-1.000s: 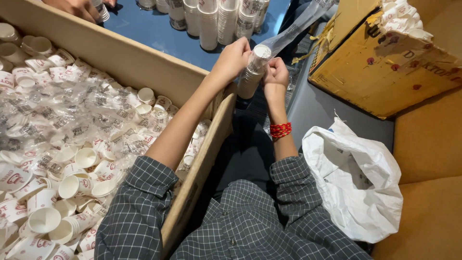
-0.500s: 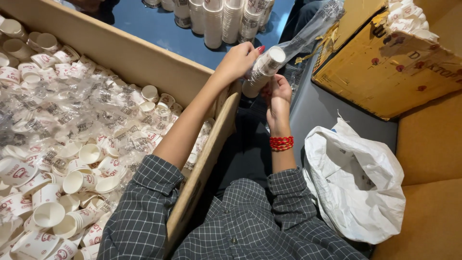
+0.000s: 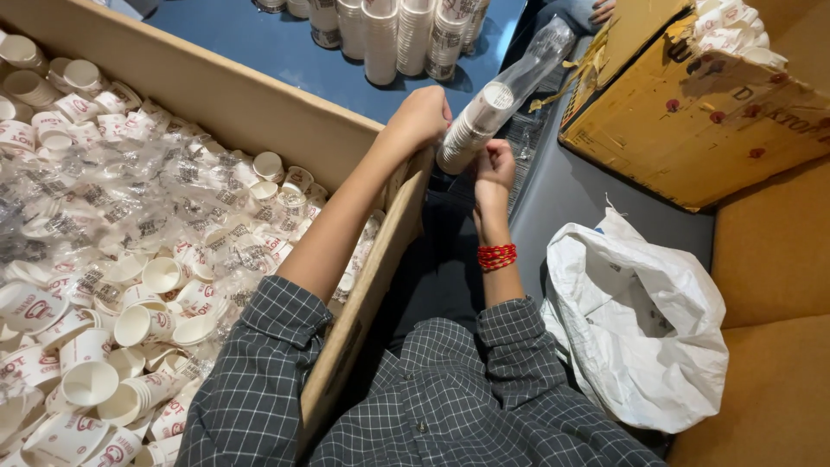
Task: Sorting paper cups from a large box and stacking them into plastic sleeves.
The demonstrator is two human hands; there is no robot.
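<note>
My left hand [image 3: 421, 117] grips the lower end of a stack of white paper cups [image 3: 474, 124] that is tilted up to the right. A clear plastic sleeve [image 3: 538, 59] covers the stack's upper part and trails beyond it. My right hand [image 3: 494, 164], with a red bead bracelet [image 3: 496, 256] on the wrist, holds the stack from below. Both hands are above the gap between a large cardboard box [image 3: 259, 104] and my lap.
The cardboard box at left holds several loose paper cups [image 3: 143, 285] and plastic wrappers. Upright cup stacks [image 3: 380, 35] stand on a blue surface ahead. A yellow carton [image 3: 692, 112] is at upper right, a white sack [image 3: 635, 320] at right. Another person's fingers [image 3: 603, 9] show at the top edge.
The cup stack has tilted and moved slightly right and up; both hands shifted with it, keeping their hold.
</note>
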